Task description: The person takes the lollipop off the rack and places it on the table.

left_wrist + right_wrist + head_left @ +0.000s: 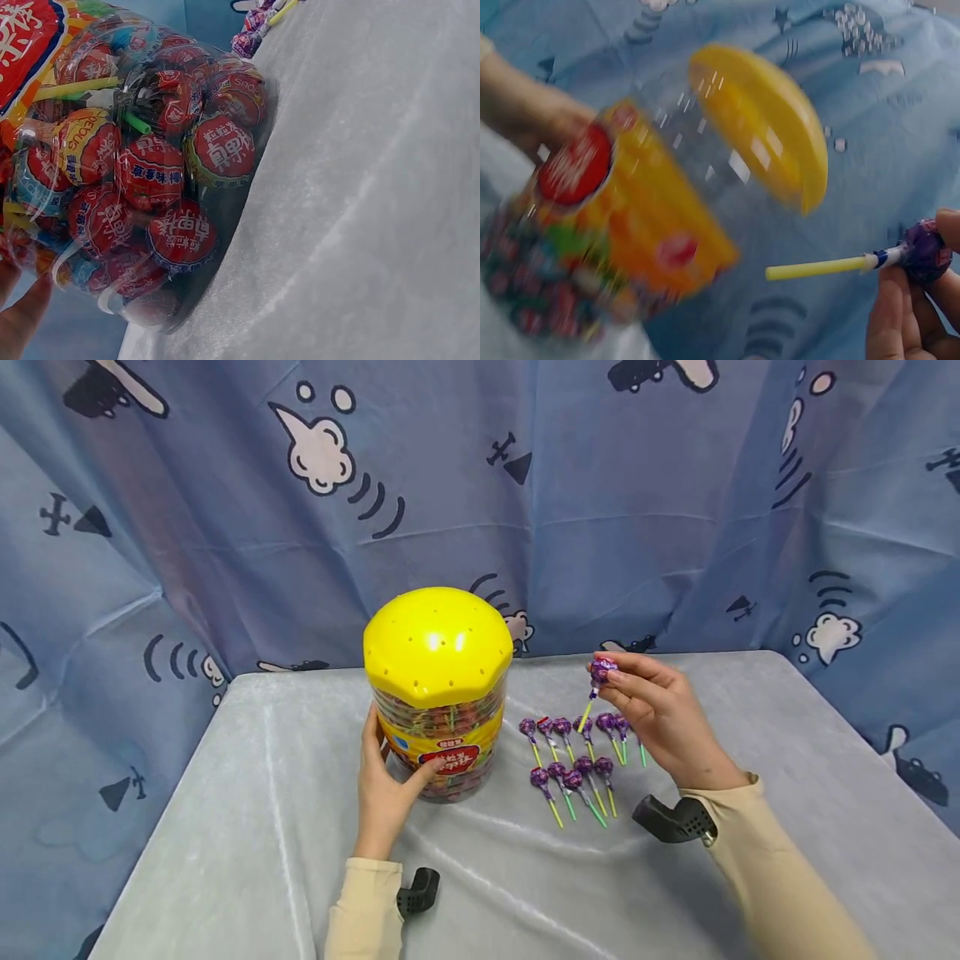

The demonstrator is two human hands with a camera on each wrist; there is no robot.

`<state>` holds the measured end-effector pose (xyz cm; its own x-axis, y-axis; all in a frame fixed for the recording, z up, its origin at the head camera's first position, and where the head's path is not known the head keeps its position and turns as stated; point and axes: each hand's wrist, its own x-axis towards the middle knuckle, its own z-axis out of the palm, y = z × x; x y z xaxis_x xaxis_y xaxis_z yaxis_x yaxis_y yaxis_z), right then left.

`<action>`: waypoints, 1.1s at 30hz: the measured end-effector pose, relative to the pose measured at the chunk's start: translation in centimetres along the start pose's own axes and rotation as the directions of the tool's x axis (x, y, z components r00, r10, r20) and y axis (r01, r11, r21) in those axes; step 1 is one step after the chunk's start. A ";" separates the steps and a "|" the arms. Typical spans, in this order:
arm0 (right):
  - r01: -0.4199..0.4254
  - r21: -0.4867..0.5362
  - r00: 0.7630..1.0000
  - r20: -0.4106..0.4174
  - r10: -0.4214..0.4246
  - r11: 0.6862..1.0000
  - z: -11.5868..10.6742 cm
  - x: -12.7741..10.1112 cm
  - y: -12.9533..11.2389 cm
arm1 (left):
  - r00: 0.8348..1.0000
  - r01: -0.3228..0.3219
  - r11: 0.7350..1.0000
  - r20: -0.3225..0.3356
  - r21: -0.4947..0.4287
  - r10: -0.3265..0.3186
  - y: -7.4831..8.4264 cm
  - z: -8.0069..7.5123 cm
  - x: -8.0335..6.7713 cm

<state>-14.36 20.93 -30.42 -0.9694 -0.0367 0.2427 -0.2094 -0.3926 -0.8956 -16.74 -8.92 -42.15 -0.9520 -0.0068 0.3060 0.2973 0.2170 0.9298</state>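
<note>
A large clear candy jar (450, 785) with a yellow lid (437, 643) stands upright on the table, packed with lollipops. My left hand (386, 793) grips its lower left side, thumb across the front label and fingers round the far side. Through the plastic, the left wrist view shows red-wrapped lollipops (150, 171). My right hand (660, 714) pinches a purple-wrapped lollipop (603, 671) by its head, its yellow stick pointing down toward the table. In the right wrist view the lollipop's wrapped head (926, 255) sits between thumb and fingers, the stick toward the jar.
Below the right hand, several purple lollipops (572, 778) lie in two rough rows on the grey cloth-covered table (255, 827), to the right of the jar. A blue patterned curtain (450, 510) hangs behind the table's far edge.
</note>
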 end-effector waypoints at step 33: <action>-0.246 -0.928 0.969 -0.236 0.070 0.281 -9.8 -4.9 8.2 | 0.985 0.004 1.000 0.175 0.025 -0.009 0.3 -3.0 1.2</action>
<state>-12.55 26.87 -42.65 -0.9845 0.1535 0.0847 0.0606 0.7514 -0.6571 -17.63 -11.84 -40.91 -0.9526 0.1618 0.2576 0.2912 0.2409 0.9258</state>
